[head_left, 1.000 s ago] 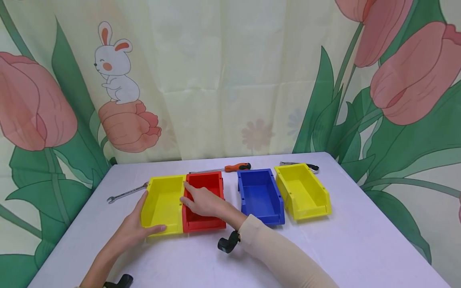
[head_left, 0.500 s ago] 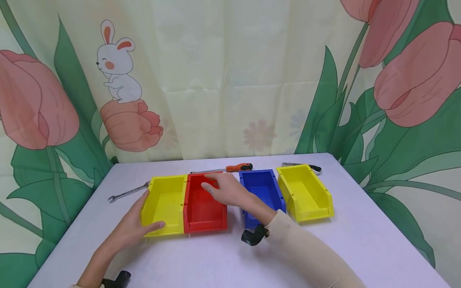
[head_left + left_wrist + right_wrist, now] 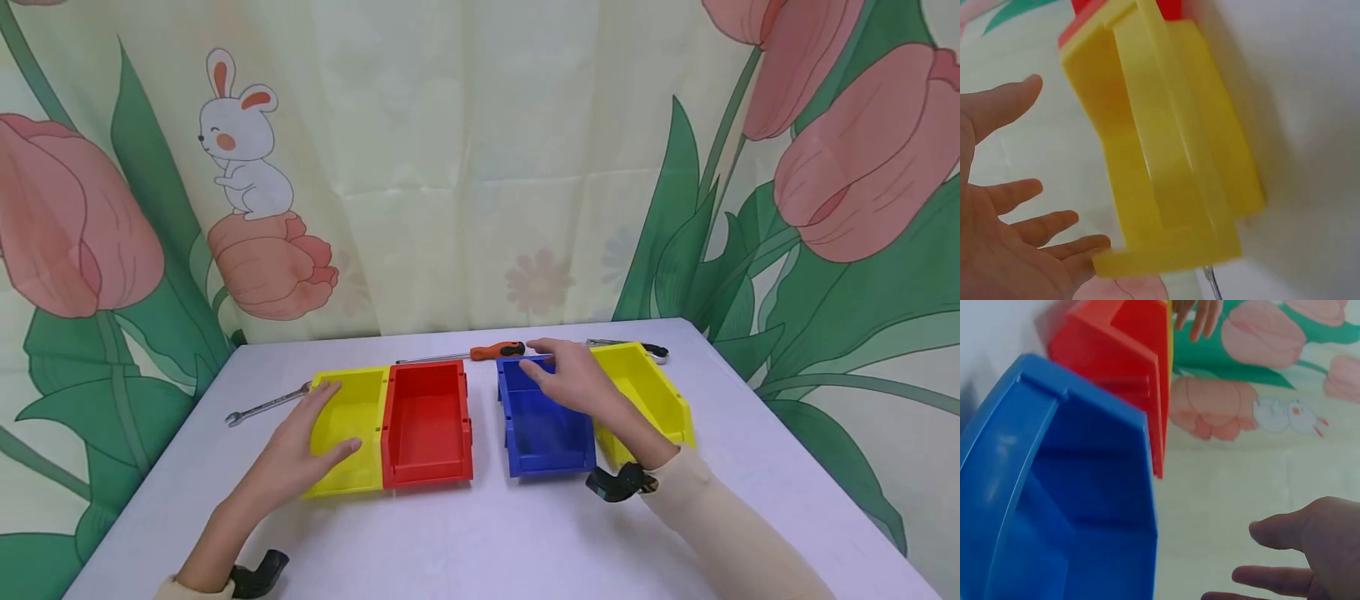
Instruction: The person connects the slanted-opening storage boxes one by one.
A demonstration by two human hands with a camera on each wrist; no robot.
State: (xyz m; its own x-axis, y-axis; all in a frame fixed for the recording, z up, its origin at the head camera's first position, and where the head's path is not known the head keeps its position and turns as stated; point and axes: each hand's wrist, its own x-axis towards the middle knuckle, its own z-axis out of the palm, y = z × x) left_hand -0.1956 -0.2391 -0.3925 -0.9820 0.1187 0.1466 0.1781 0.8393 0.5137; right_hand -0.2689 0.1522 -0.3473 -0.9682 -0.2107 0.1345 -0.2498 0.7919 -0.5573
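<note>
My left hand hovers over the left yellow bin, its thumb and fingers spread apart; the left wrist view shows nothing held in it. The red bin stands flush against that yellow bin's right side. Over the blue bin is my right hand, fingers extended toward the bin's back left corner and grasping nothing. To the right of the blue bin, a second yellow bin sits at an angle, partly covered by my right forearm. All the bins look bare inside.
An open-ended wrench lies left of the bins. Behind the red and blue bins is an orange-handled screwdriver. A ratchet wrench lies behind the right yellow bin. A tulip-print curtain hangs past the table's back edge.
My right hand has moved right, from the seam of the yellow and red bins across to the blue bin. My left hand has lifted off the yellow bin's side and shifted slightly right.
</note>
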